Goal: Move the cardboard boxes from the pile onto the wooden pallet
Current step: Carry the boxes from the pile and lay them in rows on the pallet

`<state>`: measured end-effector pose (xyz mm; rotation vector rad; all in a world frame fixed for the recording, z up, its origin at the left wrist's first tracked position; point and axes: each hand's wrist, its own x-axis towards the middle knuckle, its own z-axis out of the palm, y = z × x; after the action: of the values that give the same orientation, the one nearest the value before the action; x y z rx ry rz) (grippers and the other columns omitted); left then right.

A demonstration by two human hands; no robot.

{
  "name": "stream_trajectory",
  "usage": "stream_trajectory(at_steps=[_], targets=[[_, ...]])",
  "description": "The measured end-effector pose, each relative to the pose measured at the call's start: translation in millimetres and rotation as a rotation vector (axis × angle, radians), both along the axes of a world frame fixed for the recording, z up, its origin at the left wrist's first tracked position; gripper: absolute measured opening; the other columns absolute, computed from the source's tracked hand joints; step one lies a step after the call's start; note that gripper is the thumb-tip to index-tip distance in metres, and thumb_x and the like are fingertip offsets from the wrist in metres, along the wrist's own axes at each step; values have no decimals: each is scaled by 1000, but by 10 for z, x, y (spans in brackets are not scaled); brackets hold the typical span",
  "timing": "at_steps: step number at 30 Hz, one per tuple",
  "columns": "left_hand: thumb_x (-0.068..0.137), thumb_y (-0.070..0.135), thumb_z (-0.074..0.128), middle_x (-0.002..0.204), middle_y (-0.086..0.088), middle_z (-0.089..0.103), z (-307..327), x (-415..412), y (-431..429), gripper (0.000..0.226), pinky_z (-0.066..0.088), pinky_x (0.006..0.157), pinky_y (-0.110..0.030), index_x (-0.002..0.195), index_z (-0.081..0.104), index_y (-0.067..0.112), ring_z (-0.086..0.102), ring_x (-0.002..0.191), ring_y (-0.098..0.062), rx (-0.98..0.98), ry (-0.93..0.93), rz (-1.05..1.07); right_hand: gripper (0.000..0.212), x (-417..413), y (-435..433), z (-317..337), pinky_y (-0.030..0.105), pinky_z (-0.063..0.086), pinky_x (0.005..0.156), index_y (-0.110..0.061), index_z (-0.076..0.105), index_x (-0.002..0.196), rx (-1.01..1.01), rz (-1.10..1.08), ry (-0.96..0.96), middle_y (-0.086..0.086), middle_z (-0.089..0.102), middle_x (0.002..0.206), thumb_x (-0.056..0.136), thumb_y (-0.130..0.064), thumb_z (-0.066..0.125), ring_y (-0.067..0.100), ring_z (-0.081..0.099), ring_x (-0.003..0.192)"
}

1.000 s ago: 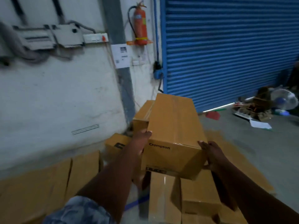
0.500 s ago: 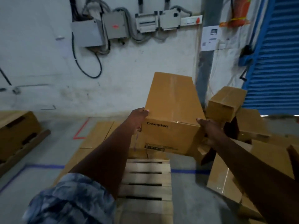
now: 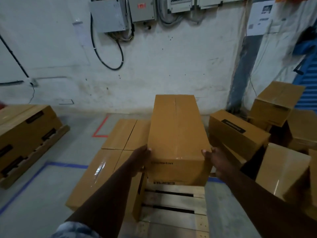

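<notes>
I hold a long cardboard box [image 3: 176, 134] lengthwise in front of me, its near end printed with a brand name. My left hand [image 3: 141, 160] grips its near left corner and my right hand [image 3: 214, 159] grips its near right corner. The box hovers low over the wooden pallet [image 3: 173, 205], whose bare slats show just below its near end. Several boxes [image 3: 109, 162] lie flat on the pallet's left half, touching the held box's left side. The pile of boxes [image 3: 240, 133] sits jumbled on the floor at the right.
A second pallet loaded with boxes [image 3: 25, 134] stands at the left. The white wall [image 3: 154, 69] with electrical cabinets and cables is straight ahead. Blue tape [image 3: 65, 164] and red tape [image 3: 100, 127] mark the floor. A blue roller shutter [image 3: 307, 90] is at the far right.
My view has swung left from the shutter and pile to the pallet. The box has come down with my hands and now hangs low over the pallet's right half.
</notes>
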<state>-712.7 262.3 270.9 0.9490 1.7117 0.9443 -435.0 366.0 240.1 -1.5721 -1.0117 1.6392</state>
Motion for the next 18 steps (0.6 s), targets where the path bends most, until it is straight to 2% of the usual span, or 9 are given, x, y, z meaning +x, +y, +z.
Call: stream_trajectory(at_steps=[3, 5, 7, 9, 11, 13, 16, 18], targets=[[102, 32, 50, 116, -18, 63, -532, -372, 161, 21, 54, 90, -55, 113, 61, 18, 62, 100, -29, -59, -6, -6, 30, -365, 83, -581, 58, 51, 88, -23, 51, 127, -91, -22, -91, 13, 54, 126, 99, -29, 60, 37, 53, 110], [103, 28, 50, 116, -18, 63, -934, -608, 277, 20, 55, 91, -54, 118, 61, 22, 63, 100, -27, -84, -7, 0, 29, -580, 114, -960, 56, 51, 86, -23, 52, 124, -147, -46, -147, 14, 54, 125, 97, -29, 61, 39, 51, 111], [103, 26, 50, 115, -11, 62, -1356, -820, 355, 26, 57, 88, -51, 128, 58, 22, 62, 100, -23, -133, -38, 4, 25, -765, 130, -1322, 58, 50, 91, -22, 53, 119, -222, -61, -164, 14, 53, 120, 96, -26, 62, 39, 51, 108], [103, 25, 52, 115, -6, 60, -1767, -986, 392, 32, 59, 78, -43, 135, 53, 24, 61, 98, -21, -207, -100, 38, 25, -918, 160, -1671, 58, 50, 94, -21, 51, 120, -274, -47, -183, 13, 53, 117, 98, -25, 61, 38, 52, 107], [101, 26, 56, 118, -6, 60, -2192, -1154, 425, 39, 57, 69, -36, 140, 50, 25, 61, 97, -21, -262, -132, 59, 30, -1056, 216, -2044, 56, 50, 93, -20, 48, 125, -294, -30, -212, 10, 52, 118, 99, -26, 61, 36, 53, 108], [100, 27, 59, 125, -8, 60, -2615, -1314, 499, 48, 56, 69, -35, 146, 46, 24, 61, 103, -25, -293, -140, 74, 30, -1192, 279, -2394, 57, 49, 98, -22, 45, 123, -297, -21, -212, 7, 50, 115, 98, -24, 62, 33, 51, 108], [101, 18, 57, 120, -3, 59, -3186, -1550, 606, 44, 53, 72, -37, 143, 47, 24, 59, 100, -25, -298, -148, 115, 31, -1426, 343, -2950, 57, 52, 95, -26, 46, 122, -312, -5, -191, 3, 51, 111, 96, -21, 63, 31, 53, 103], [101, 11, 55, 115, -1, 58, -3556, -1689, 632, 47, 52, 75, -37, 145, 45, 24, 57, 99, -25, -285, -154, 118, 35, -1577, 349, -3312, 52, 54, 86, -26, 47, 124, -293, -17, -162, 4, 52, 115, 95, -17, 63, 32, 53, 107]])
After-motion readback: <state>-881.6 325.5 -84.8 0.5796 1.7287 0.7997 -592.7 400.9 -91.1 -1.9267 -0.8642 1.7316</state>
